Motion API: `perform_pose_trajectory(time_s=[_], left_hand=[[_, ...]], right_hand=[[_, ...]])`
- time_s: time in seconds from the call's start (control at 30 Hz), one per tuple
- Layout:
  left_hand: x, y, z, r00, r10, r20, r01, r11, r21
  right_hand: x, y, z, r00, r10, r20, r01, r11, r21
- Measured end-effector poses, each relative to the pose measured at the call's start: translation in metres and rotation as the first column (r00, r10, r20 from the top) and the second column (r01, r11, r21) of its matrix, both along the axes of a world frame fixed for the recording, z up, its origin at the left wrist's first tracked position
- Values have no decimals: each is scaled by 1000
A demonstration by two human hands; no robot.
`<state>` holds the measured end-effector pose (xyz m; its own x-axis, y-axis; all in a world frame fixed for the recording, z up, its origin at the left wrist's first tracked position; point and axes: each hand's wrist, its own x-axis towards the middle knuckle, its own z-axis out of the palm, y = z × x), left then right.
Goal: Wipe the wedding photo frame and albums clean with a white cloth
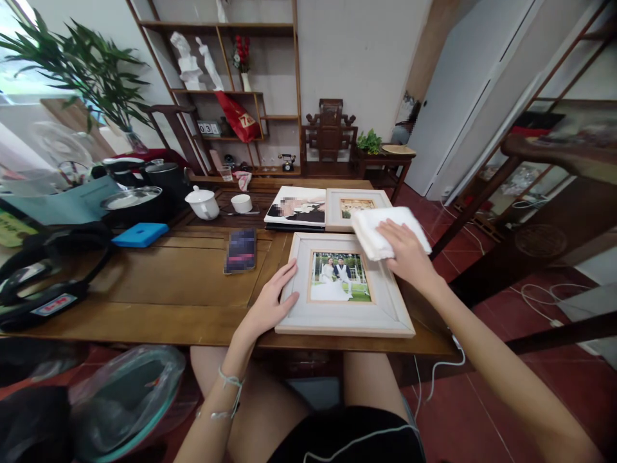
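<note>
A white picture frame with a photo of two people lies flat near the table's front edge. My left hand rests against its left side, thumb and fingers apart on the border. On the upper right corner lies a folded white cloth, and my right hand presses on it from above with the fingers over it. The cloth hides that corner and overlaps a second, smaller picture frame behind. Beside that one sits a white photo panel.
On the wooden table are a phone, a blue box, headphones, a lidded white cup, a small white cup and a black pot. A lined bin stands below left; a dark chair is at right.
</note>
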<state>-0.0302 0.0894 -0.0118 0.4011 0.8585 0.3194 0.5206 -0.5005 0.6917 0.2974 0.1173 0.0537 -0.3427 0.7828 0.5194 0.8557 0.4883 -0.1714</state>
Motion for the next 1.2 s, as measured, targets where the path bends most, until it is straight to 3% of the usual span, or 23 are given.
perform_pose_trajectory(time_s=[0.1,0.17,0.27,0.4,0.5,0.57,0.7,0.87,1.0,1.2], left_hand=[[-1,1,-3,1000,-10,10,10,1000,-3],[-1,2,-3,1000,-14,13,14,1000,-3],[0,1,-1,1000,-9,10,9,1000,-12],[0,0,-2,1000,-14,-2,14,1000,-8],[-1,1,-5,999,-44,-12,44,999,24],[-2,2,-7,998,-63,-24,64,997,36],[-3,2,-8,996,-79,-33,79,997,4],[-3,1,-5,997,-81,-14,80,996,-27],[-2,0,-2,997,-69,-25,68,997,-18],[-2,0,-4,996,-70,-45,70,998,-5]], right_hand=[[-18,9,-14,984,51,168,-28,990,-140],[-26,-2,-23,971,85,221,-40,978,-203],[-35,-43,-24,960,133,247,-59,956,-286],[-50,-108,-8,945,202,259,-105,933,-345],[-61,-123,-3,938,164,304,-60,944,-323],[-63,-112,-7,932,90,350,15,959,-285],[-55,-62,-15,900,-74,430,169,968,-187],[-46,-9,-9,876,-190,443,259,960,-102],[-51,-17,-12,898,-94,430,172,974,-146],[-68,-95,-21,935,223,276,-158,958,-238]])
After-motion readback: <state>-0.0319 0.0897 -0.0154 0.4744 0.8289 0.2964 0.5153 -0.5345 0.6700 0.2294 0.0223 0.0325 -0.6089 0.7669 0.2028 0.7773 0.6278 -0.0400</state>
